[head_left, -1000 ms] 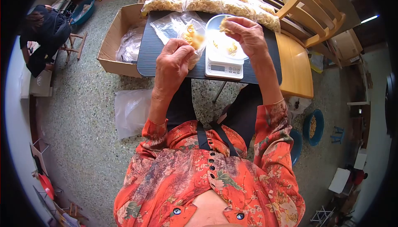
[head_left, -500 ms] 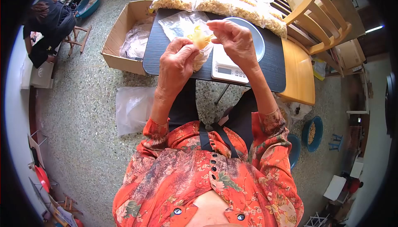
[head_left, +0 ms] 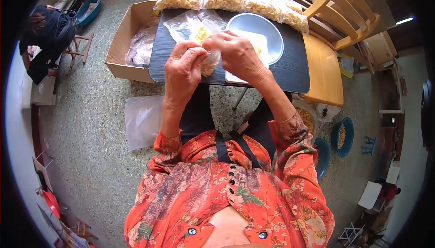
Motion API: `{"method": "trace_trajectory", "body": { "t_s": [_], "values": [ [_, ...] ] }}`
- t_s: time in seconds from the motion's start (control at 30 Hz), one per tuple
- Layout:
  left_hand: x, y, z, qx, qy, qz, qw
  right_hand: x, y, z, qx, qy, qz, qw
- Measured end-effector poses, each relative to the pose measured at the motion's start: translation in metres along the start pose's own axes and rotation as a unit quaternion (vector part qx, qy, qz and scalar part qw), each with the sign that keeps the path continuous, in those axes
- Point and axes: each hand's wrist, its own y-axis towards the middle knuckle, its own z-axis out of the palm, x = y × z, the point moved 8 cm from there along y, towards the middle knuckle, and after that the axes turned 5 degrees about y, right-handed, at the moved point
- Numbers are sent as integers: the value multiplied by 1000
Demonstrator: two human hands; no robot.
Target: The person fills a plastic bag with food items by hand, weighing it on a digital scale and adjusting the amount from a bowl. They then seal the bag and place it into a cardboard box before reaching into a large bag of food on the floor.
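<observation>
Clear plastic bag [head_left: 202, 34] of yellow snacks, left hand [head_left: 183, 69] and right hand [head_left: 235, 57] both have a tight grip on it, just left of the bowl [head_left: 273, 34].

A brown cardboard box [head_left: 123, 42] sits on the floor, touching the dark desk [head_left: 290, 69]. A row of full snack bags [head_left: 226, 1] lies along the far edge of the desk. A wooden chair [head_left: 344, 12] stands behind it. A blue tub [head_left: 334, 134] sits on the floor. A person in dark clothes [head_left: 45, 35] is far off.
</observation>
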Motion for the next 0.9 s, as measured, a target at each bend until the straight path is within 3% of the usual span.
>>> {"method": "trace_trajectory", "body": {
  "t_s": [0.07,0.13,0.23,0.27,0.33,0.47,0.6,0.7,0.9],
  "values": [
    [-1,1,-2,0,-2,7,1000,-12,0,-22,-77,74,0,994],
    [-1,0,-2,1,12,3,1000,-39,-9,-48,-83,14,90,992],
    [-1,-1,0,-1,19,11,1000,-79,-31,-57,97,-122,207,966],
    [0,-1,1,1,16,12,1000,-82,-34,-61,97,-124,210,965],
    [0,-2,3,4,14,12,1000,-97,-44,-47,232,-161,243,928],
    [-1,-1,4,12,14,2,1000,-116,-51,-30,308,-184,269,894],
    [0,0,2,12,18,-1,1000,-127,-58,-14,333,-188,300,874],
    [-1,1,4,12,19,6,1000,-132,-58,-13,293,-205,292,887],
    [3,0,9,19,14,12,1000,-133,-48,-8,226,-115,284,925]
  ]
}}
